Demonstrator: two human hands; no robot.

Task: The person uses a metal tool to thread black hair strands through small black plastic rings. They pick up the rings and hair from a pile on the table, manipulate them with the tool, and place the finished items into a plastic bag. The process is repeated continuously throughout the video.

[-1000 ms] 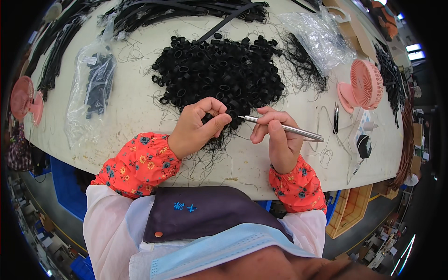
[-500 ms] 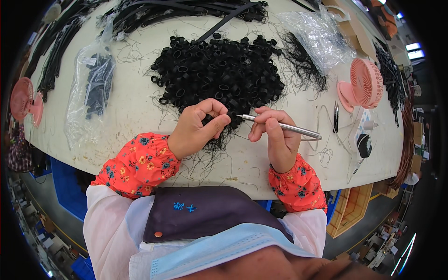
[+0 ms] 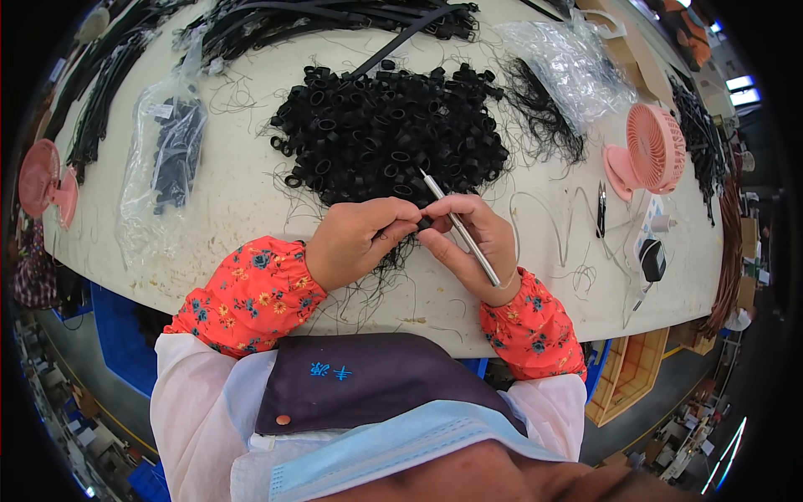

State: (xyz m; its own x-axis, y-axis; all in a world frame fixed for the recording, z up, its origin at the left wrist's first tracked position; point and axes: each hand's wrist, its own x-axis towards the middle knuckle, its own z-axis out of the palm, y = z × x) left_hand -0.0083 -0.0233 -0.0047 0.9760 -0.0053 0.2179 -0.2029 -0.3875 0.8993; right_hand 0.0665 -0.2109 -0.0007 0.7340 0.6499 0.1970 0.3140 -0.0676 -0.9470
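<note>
Between my two hands, a small black belt loop (image 3: 425,223) is pinched at the fingertips. My left hand (image 3: 355,240) is closed, its thumb and index finger on the loop's left side. My right hand (image 3: 489,243) touches the loop's other side with thumb and index finger. It also grips a silver pen-like tool (image 3: 465,237) with a thin cord, slanting across the palm with its tip up and away from the loop. Just beyond my hands lies a big heap of black belt loops (image 3: 393,134), with loose black threads around its near edge.
Pink fans (image 3: 657,151) (image 3: 42,180) stand at both sides. A clear bag of black pieces (image 3: 176,155) lies left; black belts (image 3: 335,21) lie at the back. At right are a plastic bag (image 3: 569,67), black thread snips (image 3: 601,209), a power strip (image 3: 652,216) and a cord.
The tool's tip has swung off the loop and now points up and away. My right fingers have come in to the loop, meeting the left hand's fingertips.
</note>
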